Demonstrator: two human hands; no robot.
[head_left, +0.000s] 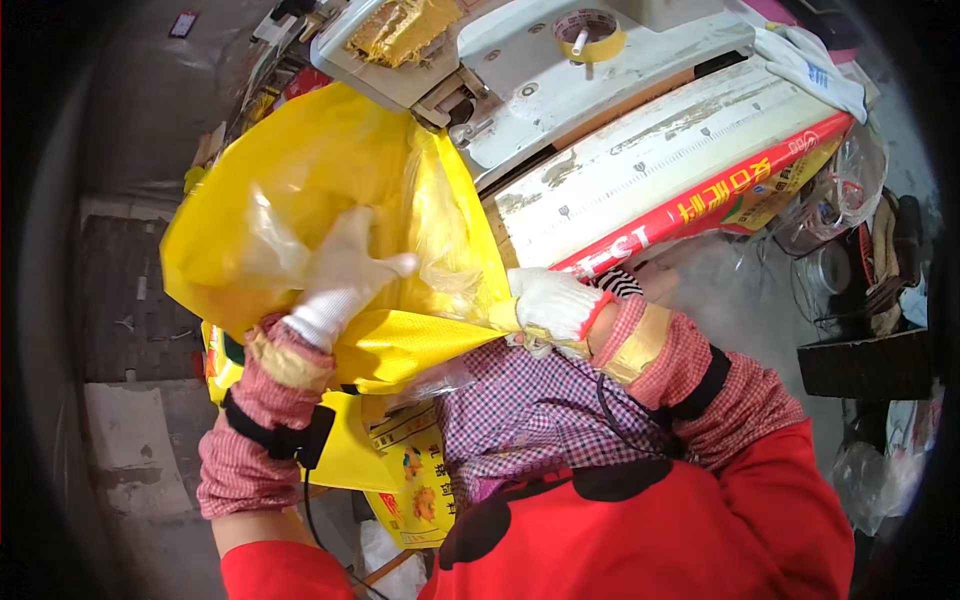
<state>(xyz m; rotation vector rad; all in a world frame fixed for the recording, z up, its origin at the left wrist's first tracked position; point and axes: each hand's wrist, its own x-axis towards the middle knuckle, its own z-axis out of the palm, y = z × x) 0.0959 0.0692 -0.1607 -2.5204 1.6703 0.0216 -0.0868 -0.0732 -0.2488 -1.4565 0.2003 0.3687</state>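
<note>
A large yellow woven bag point(240, 190) lies across the left and middle, with a thin clear plastic liner point(445, 255) showing in its mouth. My left hand point(350, 255), in a white knit glove, lies over the bag's spread mouth with thumb and fingers apart; nothing shows in its grip, and it is slightly blurred. At the bag's right corner, beside the table edge, my right hand point(560, 303) is closed on the yellow edge. It wears a white glove with a red cuff. The bag's upper part reaches under the head of a sewing machine point(500, 75).
A tape roll point(588, 36) rests on the machine. The white table point(620, 155) has a red printed sheet point(720, 195) along its front edge. A white glove point(815, 70) lies at its far right. More yellow bags point(420, 480) hang below my left forearm, near my checked apron point(540, 410).
</note>
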